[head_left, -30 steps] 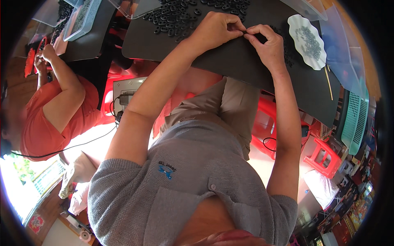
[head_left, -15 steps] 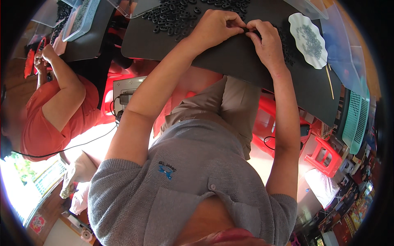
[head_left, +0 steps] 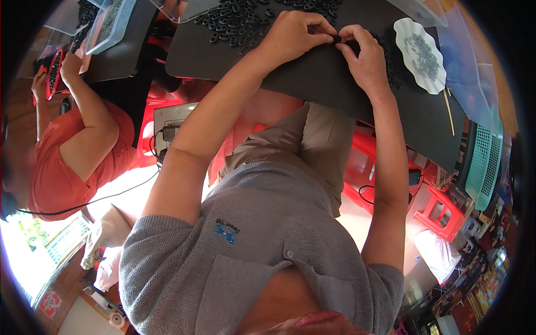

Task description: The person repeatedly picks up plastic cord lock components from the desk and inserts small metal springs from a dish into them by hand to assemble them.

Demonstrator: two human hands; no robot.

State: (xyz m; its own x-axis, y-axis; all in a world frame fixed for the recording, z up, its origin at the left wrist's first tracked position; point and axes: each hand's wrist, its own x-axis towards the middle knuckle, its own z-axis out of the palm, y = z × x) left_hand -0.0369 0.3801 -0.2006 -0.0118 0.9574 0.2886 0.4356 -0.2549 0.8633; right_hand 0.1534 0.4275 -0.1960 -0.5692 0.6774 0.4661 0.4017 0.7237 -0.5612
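Observation:
Close together over the dark table (head_left: 312,78), my left hand (head_left: 298,38) and my right hand (head_left: 363,56) pinch one small black oval piece (head_left: 336,39) between their fingertips. Its details are too small to make out, and the fingers cover part of it. Many similar black oval pieces with holes (head_left: 234,25) lie spread beyond my left hand. Smaller black parts (head_left: 393,70) are scattered just right of my right hand. Farther right sits a white wavy-edged dish (head_left: 405,33) holding tiny grey-clear bits.
Thin wooden sticks (head_left: 449,111) lie at the table's right edge, beside clear plastic bins (head_left: 466,67) and a green basket (head_left: 484,162). On the left, a person in red (head_left: 78,145) holds a red tray (head_left: 54,75) near another table. Red stools stand below.
My hands have barely shifted and still hold the small black piece, which shows a little more now. At left, the other person's hands have moved apart around the red tray, which has tilted.

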